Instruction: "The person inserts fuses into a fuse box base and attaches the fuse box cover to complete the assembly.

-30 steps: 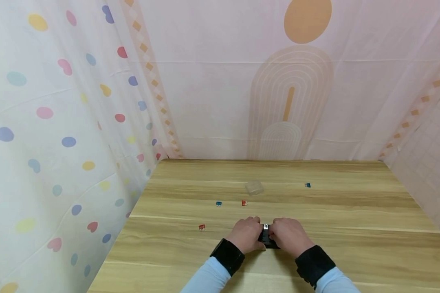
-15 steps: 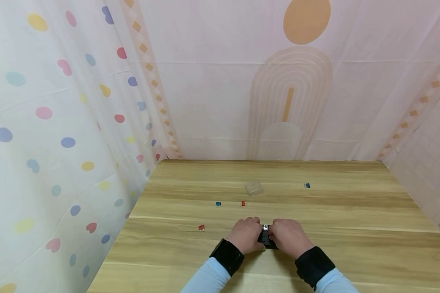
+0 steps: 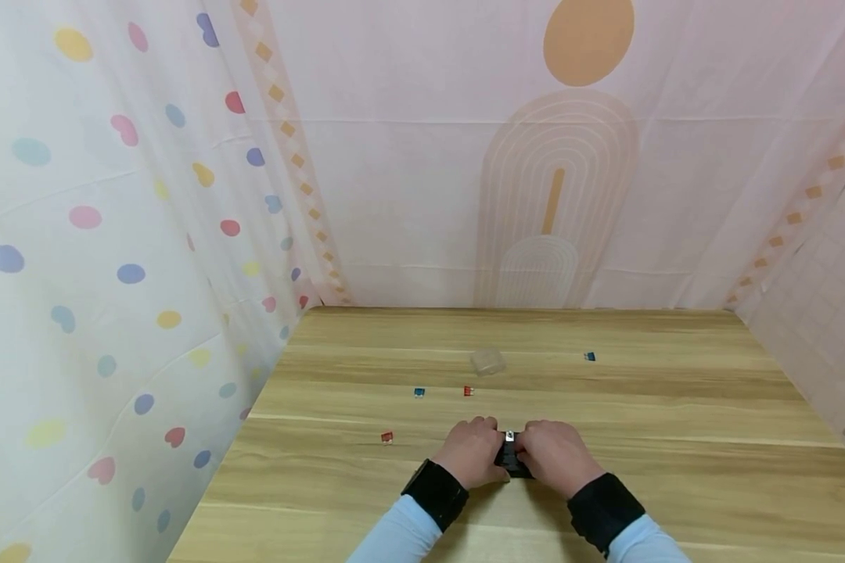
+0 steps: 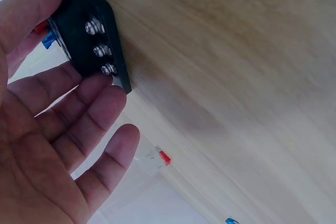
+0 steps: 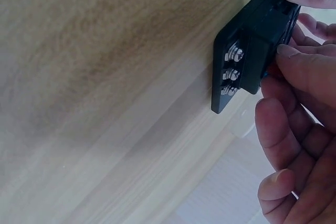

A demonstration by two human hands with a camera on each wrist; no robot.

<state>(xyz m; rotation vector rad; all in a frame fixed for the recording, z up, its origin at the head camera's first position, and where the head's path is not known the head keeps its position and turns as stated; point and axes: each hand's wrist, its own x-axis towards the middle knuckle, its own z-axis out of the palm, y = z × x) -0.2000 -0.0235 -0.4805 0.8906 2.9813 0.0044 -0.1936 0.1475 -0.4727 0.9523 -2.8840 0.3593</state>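
Note:
A black fuse block (image 3: 515, 464) is between both hands near the table's front, with a silver terminal at its far end. My left hand (image 3: 469, 453) grips its left side, thumb at the near end and fingers at the far end. Several metal screw terminals (image 4: 102, 50) line one edge in the left wrist view. A blue fuse (image 4: 48, 40) shows on top of the block. My right hand (image 3: 559, 455) is over its right side. In the right wrist view, its thumb and index finger pinch a small red fuse (image 5: 272, 70), mostly hidden, against the block.
Loose on the wooden table (image 3: 676, 407) lie a red blade fuse (image 3: 387, 439) at left, a blue one (image 3: 419, 392), another red one (image 3: 469, 391), and a blue one (image 3: 590, 356) farther right. A clear plastic cover (image 3: 488, 361) lies behind the hands. Curtains hang behind and at left.
Both hands stay at the fuse block with almost no visible movement. The loose fuses and clear cover lie as before.

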